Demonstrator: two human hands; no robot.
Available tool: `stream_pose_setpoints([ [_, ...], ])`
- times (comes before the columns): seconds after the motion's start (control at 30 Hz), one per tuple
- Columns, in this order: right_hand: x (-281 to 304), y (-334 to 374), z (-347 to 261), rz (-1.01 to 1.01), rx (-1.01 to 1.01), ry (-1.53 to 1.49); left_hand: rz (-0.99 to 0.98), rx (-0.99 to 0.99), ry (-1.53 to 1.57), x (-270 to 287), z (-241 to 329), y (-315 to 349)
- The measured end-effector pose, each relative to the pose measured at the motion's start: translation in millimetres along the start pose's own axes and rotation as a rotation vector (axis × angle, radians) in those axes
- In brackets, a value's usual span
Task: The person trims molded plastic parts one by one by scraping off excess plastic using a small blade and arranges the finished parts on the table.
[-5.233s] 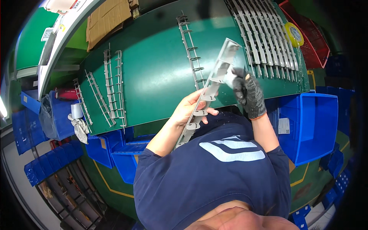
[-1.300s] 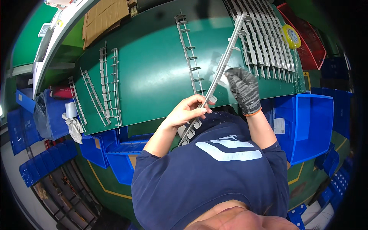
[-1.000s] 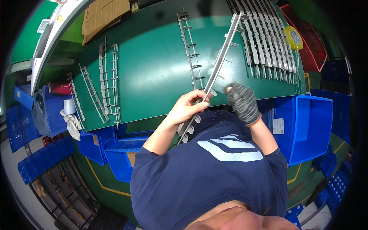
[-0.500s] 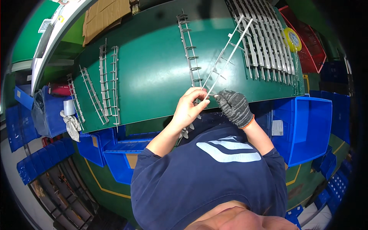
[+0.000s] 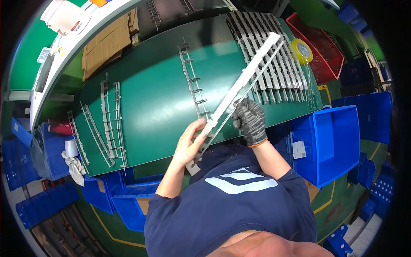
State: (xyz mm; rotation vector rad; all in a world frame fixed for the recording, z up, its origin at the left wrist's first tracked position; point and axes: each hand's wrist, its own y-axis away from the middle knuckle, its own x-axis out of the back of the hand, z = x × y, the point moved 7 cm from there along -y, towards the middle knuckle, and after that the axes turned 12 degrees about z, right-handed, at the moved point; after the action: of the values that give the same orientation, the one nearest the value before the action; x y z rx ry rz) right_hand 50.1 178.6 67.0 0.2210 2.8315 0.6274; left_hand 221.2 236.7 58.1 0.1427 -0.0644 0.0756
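A long, pale metal strip frame (image 5: pixel 242 82) slants from near my body up over the green table, its broad flat face turned up and a thin rail alongside. My bare left hand (image 5: pixel 188 144) grips its near end, fingers along the edge. Farther up, my right hand (image 5: pixel 251 123), in a dark grey knit glove with an orange cuff, is closed at the thin rail. Whatever its fingertips pinch besides the rail is hidden. Just beyond my left hand lies another slim metal frame with crosspieces (image 5: pixel 193 79).
Several similar frames (image 5: pixel 269 55) lie in a row at the right, beside a yellow tape roll (image 5: pixel 302 51) and a red crate (image 5: pixel 314 47). More frames (image 5: pixel 105 120) rest on the green table's (image 5: pixel 150 103) left. Blue bins (image 5: pixel 325 145) stand at its near edge.
The held frame has rolled from showing two thin rails to showing its broad flat face. My hands sit farther apart along it. The whole view has shifted.
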Motion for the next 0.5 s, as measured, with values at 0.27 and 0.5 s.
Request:
stream_pose_setpoints([
  [0.27,-15,18,-36,-0.097,0.467,0.437,0.055,0.01,0.16,-2,6,-4],
  [0.5,-43,42,-26,-0.236,0.916,0.759,0.093,0.132,0.478,-16,5,-7],
])
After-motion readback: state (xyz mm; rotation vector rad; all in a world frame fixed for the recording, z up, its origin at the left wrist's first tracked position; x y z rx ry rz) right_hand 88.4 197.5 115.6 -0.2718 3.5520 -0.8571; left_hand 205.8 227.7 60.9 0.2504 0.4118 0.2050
